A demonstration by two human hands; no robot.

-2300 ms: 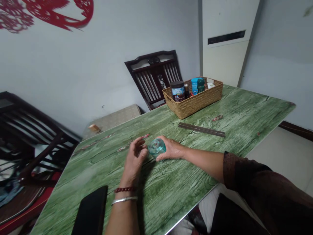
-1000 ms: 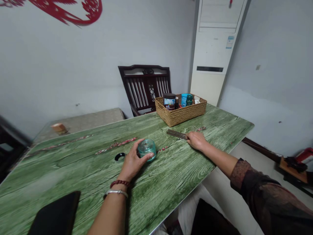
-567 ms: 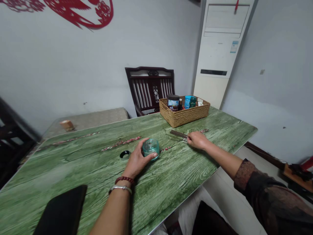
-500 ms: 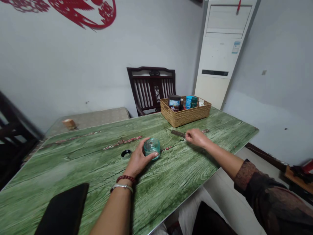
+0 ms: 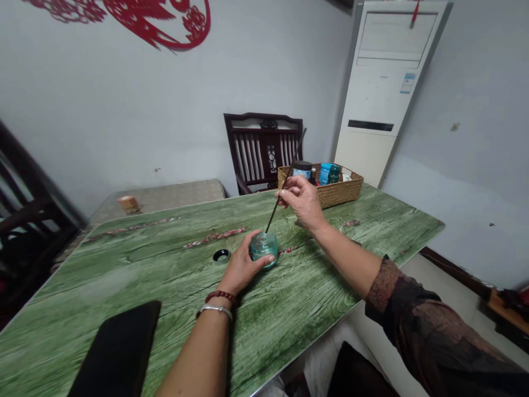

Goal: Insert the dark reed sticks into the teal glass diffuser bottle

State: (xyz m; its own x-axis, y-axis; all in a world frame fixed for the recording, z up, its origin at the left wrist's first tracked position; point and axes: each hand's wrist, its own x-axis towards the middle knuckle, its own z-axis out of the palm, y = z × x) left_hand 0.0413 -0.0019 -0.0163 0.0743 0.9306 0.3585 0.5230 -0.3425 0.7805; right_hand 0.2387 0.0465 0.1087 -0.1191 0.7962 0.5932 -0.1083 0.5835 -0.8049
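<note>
My left hand (image 5: pixel 243 263) is wrapped round a small teal glass jar (image 5: pixel 264 251) standing on the table. Above it, my right hand (image 5: pixel 301 199) pinches a thin dark stick (image 5: pixel 274 212). The stick is tilted, with its upper end leaning to the right and its lower tip at the jar's mouth; I cannot tell how far inside the tip is. A black ring-shaped cap (image 5: pixel 221 256) lies on the table just left of my left hand. The ends of other dark sticks lie partly hidden beneath my right wrist.
A woven basket (image 5: pixel 341 194) with several bottles and packs stands at the back right of the green table (image 5: pixel 173 286). A black flat object (image 5: pixel 118 350) lies at the front left. Behind the table are a dark wooden chair (image 5: pixel 264 122) and a low surface with a small wooden-looking cylinder (image 5: pixel 129 204).
My right hand has lifted one stick from the sticks on the table and moved it left to the jar's mouth. My left hand still holds the jar. The view has shifted slightly.
</note>
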